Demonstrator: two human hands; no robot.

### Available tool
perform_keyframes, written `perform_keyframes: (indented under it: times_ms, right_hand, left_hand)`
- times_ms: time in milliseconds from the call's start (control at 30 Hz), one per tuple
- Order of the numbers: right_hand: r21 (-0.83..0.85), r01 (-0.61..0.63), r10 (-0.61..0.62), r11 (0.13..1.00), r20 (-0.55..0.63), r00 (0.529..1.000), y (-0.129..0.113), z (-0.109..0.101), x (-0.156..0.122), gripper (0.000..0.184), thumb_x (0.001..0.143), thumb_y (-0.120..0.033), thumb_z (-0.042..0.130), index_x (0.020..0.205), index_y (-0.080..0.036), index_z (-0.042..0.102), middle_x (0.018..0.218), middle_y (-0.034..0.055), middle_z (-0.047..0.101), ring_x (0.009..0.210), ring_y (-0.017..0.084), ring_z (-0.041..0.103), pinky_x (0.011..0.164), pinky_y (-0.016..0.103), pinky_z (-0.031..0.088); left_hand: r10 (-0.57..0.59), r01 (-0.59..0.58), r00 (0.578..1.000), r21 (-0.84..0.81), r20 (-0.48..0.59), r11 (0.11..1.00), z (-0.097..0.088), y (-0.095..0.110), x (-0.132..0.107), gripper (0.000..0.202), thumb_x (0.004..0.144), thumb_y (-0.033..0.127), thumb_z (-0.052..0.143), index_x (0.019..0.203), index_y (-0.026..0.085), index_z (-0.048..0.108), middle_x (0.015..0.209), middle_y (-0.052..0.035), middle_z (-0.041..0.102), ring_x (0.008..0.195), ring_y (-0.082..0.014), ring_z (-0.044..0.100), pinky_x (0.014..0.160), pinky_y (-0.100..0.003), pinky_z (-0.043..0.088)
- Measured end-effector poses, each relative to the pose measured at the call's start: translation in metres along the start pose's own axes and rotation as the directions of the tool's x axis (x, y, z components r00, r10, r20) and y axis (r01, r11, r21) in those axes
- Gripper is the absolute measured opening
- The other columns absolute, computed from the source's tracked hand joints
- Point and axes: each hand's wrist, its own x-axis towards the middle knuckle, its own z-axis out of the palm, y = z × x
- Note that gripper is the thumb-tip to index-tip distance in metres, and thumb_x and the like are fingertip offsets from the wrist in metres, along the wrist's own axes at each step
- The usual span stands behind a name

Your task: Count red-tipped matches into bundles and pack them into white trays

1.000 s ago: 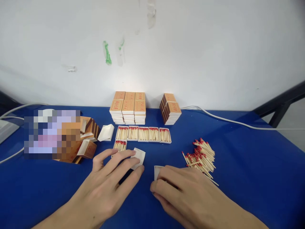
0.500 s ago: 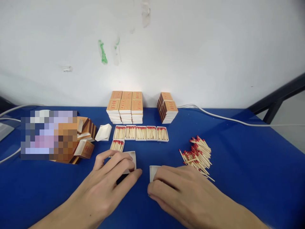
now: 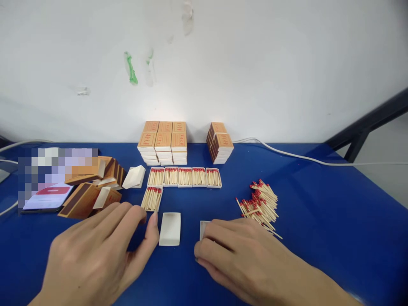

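My left hand [image 3: 106, 244] is open and empty, its thumb and curled index finger apart. It hovers left of a white empty matchbox tray [image 3: 170, 229] lying on the blue table [image 3: 185, 276]. Just beyond its fingertips sits a tray of red-tipped matches [image 3: 151, 198]. My right hand [image 3: 234, 250] is closed over another white matchbox tray [image 3: 204, 229], of which only the left end shows; whether anything lies inside is hidden. A loose pile of matches [image 3: 263, 206] spreads right of and behind that hand.
Several match-filled trays [image 3: 185, 177] form a row. Behind stand stacks of matchboxes [image 3: 163, 146] and a narrower stack [image 3: 219, 144] by the wall. Matchbox sleeves [image 3: 81, 199], another white tray [image 3: 135, 176] and a phone [image 3: 47, 197] lie left. A white cable [image 3: 296, 158] runs right.
My left hand has let go of the empty tray and moved left and towards me, leaving that tray fully visible. My right hand stays on its tray. The view has shifted slightly.
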Motion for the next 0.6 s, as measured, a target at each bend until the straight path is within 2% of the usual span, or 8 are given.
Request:
perform_keyframes:
  times_ms: [133,300,433,600]
  right_hand:
    - [-0.004,-0.036,0.036,0.999,-0.037,0.999,-0.0045,0.0001,0.0004,0.013,0.123,-0.025,0.066,0.113,-0.023,0.073,0.098,-0.0017,0.071,0.08,0.018,0.065,0.065,0.039,0.042]
    - [-0.031,-0.047,0.045,0.998,-0.045,0.998,-0.0084,0.0005,0.0009,0.011,0.123,-0.029,0.065,0.121,-0.023,0.074,0.104,0.0,0.074,0.079,0.018,0.068,0.063,0.038,0.043]
    - [-0.039,-0.053,0.052,0.998,-0.034,0.998,-0.0078,0.0019,0.0009,0.008,0.122,-0.027,0.067,0.12,-0.023,0.074,0.103,-0.0002,0.074,0.079,0.018,0.069,0.064,0.038,0.045]
    - [-0.051,-0.052,0.049,0.997,-0.057,0.997,-0.0078,0.0028,0.003,0.009,0.12,-0.025,0.069,0.112,-0.023,0.07,0.102,-0.0002,0.075,0.079,0.018,0.07,0.065,0.038,0.046]
  left_hand:
    - [0.053,-0.052,0.998,-0.02,0.039,0.998,0.0041,-0.0001,-0.0009,0.029,0.122,0.024,0.061,0.093,0.023,0.065,0.079,0.0016,0.07,0.065,-0.0175,0.065,0.065,-0.041,0.045]
    - [0.065,-0.064,0.998,-0.061,0.021,0.996,0.0059,0.0052,-0.0001,0.021,0.123,0.024,0.059,0.106,0.021,0.07,0.093,-0.0005,0.078,0.08,-0.0183,0.074,0.077,-0.039,0.054]
    - [0.074,-0.071,0.997,-0.096,0.023,0.993,0.0069,0.0059,0.0011,0.016,0.123,0.023,0.061,0.115,0.018,0.074,0.102,-0.0024,0.081,0.087,-0.0185,0.075,0.083,-0.039,0.056]
    - [0.088,-0.086,0.996,-0.097,0.02,0.992,0.0071,0.0063,0.0005,0.017,0.123,0.022,0.061,0.116,0.017,0.075,0.106,-0.0042,0.082,0.09,-0.0201,0.076,0.086,-0.042,0.057]
